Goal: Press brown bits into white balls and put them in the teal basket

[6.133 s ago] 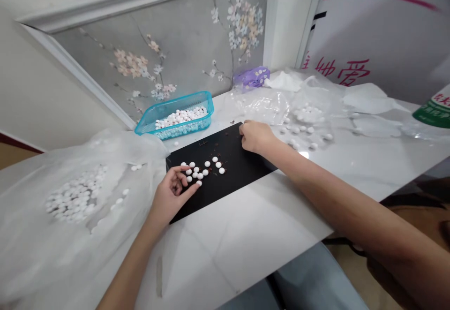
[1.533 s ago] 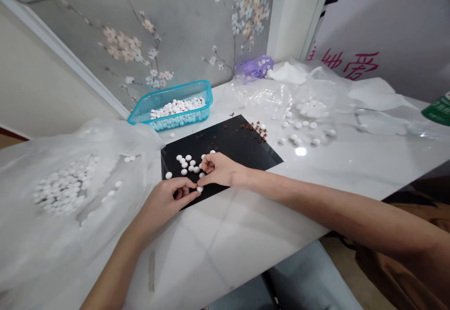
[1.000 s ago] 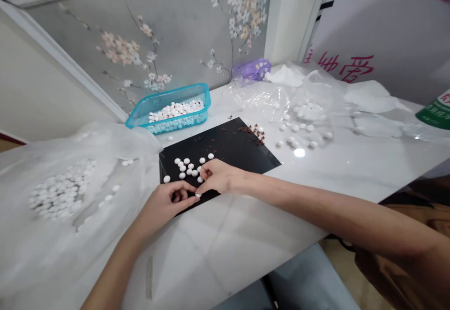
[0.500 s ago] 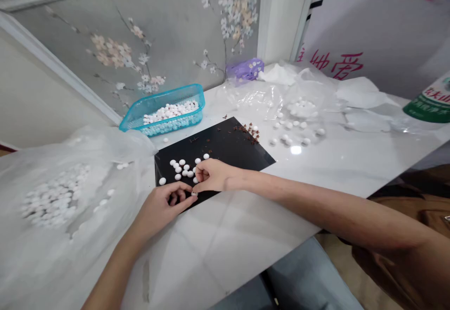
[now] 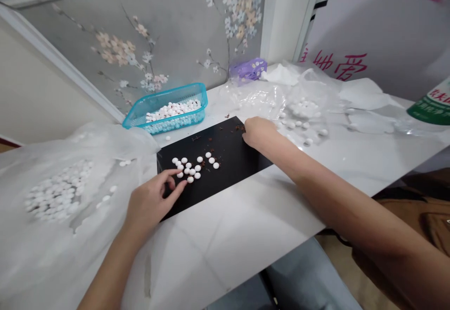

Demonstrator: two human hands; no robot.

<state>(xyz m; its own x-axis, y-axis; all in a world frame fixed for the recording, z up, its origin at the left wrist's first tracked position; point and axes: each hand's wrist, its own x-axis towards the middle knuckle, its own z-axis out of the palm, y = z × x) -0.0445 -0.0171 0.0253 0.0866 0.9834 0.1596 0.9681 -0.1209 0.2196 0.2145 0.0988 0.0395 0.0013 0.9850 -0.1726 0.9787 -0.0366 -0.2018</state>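
Observation:
Several small white balls (image 5: 197,168) lie grouped on a black board (image 5: 228,169), some with reddish-brown bits beside them. My left hand (image 5: 154,197) is at the board's left edge, thumb and forefinger apart. Their tips are right by the nearest balls; whether they touch cannot be told. At the far right of the board, my right hand (image 5: 260,132) reaches down over the small brown star-shaped pieces (image 5: 239,128) and covers most of them. Its fingers are curled together, and their tips, with whatever is between them, are hidden.
A blue plastic basket (image 5: 202,113) full of white balls stands behind the board. To the left, a clear plastic bag (image 5: 116,141) holds more balls. Further balls (image 5: 308,142) and crumpled plastic (image 5: 270,96) lie at right, near a green-labelled bottle (image 5: 431,108).
My right hand has moved from the near balls to the brown pieces at the far right. My left hand has shifted slightly left, its thumb and forefinger now away from the ball they were at.

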